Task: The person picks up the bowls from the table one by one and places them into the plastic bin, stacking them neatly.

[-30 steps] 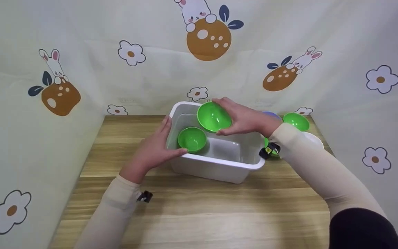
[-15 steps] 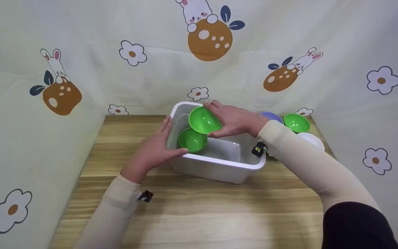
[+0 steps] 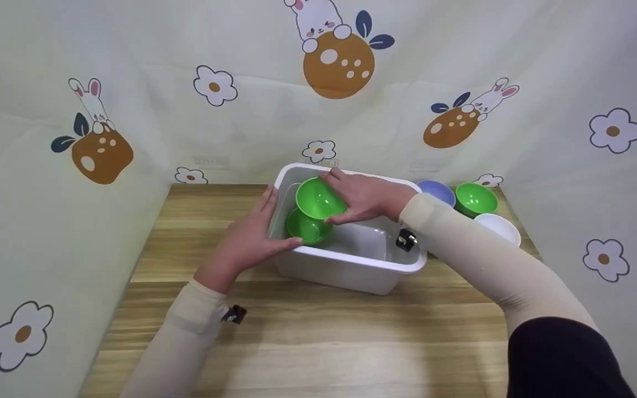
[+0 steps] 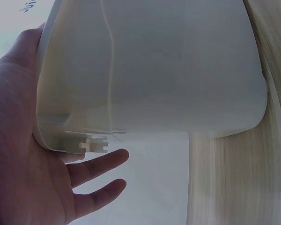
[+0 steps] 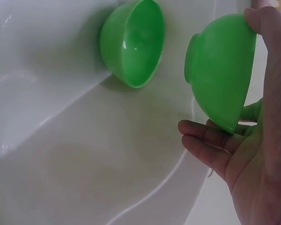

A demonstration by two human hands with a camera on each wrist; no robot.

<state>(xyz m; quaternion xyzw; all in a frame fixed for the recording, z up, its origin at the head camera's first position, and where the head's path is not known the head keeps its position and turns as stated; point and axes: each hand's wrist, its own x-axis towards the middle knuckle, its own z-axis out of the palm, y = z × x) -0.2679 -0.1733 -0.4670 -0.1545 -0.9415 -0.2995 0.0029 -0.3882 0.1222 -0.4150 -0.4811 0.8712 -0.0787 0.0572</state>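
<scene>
One green bowl (image 3: 316, 200) held above second green bowl (image 3: 303, 229) at white bin (image 3: 351, 257)

A person's right hand (image 3: 367, 194) grips the upper green bowl at opposite sides of its rim, thumb on one side and fingers on the other. The bowl is tilted over the left end of the bin, where the second green bowl sits inside, mouth up; the right wrist view shows a gap between the two. At the bin's near left corner, the left hand (image 3: 246, 236) holds the rim, its thumb hooked over the near edge, while the left wrist view shows two fingers extended straight. The bin stands on a wood-grain tabletop (image 3: 318, 348). To its right are a purple bowl (image 3: 436, 192), a third green bowl (image 3: 476, 199) and a white bowl (image 3: 499, 226), partly covered by a pale sleeve (image 3: 479, 265). Behind hangs a sheet (image 3: 257, 127) printed with rabbits and flowers.
</scene>
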